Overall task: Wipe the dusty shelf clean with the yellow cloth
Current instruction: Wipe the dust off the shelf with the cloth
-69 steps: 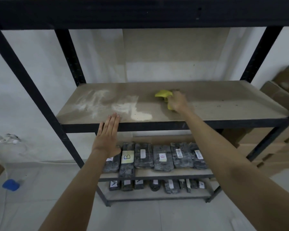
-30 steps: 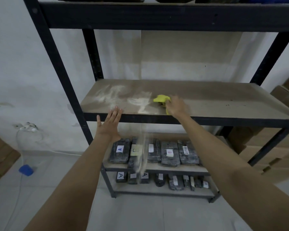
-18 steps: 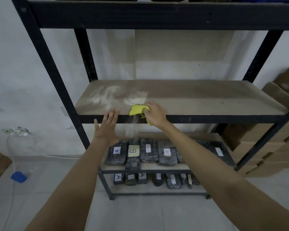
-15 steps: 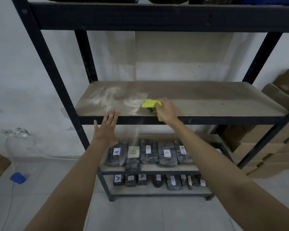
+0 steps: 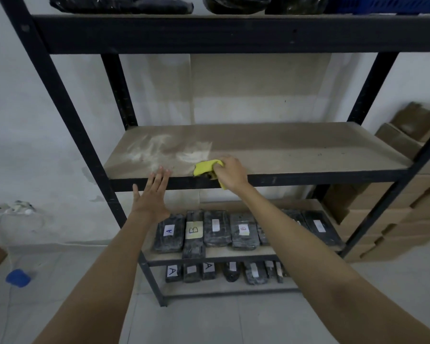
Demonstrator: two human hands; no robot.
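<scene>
The brown shelf board [image 5: 296, 147] sits in a black metal rack at chest height. White dust [image 5: 154, 150] covers its left part; the right part looks bare. My right hand [image 5: 230, 173] is shut on the bunched yellow cloth [image 5: 205, 167] and presses it onto the board at the front edge, just right of the dust. My left hand [image 5: 152, 194] is open and flat, its fingertips resting on the front rail left of the cloth.
Dark wrapped packs with labels [image 5: 214, 230] fill the two lower shelves. Dark bags [image 5: 124, 3] lie on the top shelf. Cardboard boxes [image 5: 392, 207] are stacked to the right. A blue object [image 5: 18, 278] and a cable lie on the floor at left.
My right hand has swept the cloth back and forth along the front edge, now slightly left of half a second ago. The dust patch near the front has shrunk. My left hand stays put.
</scene>
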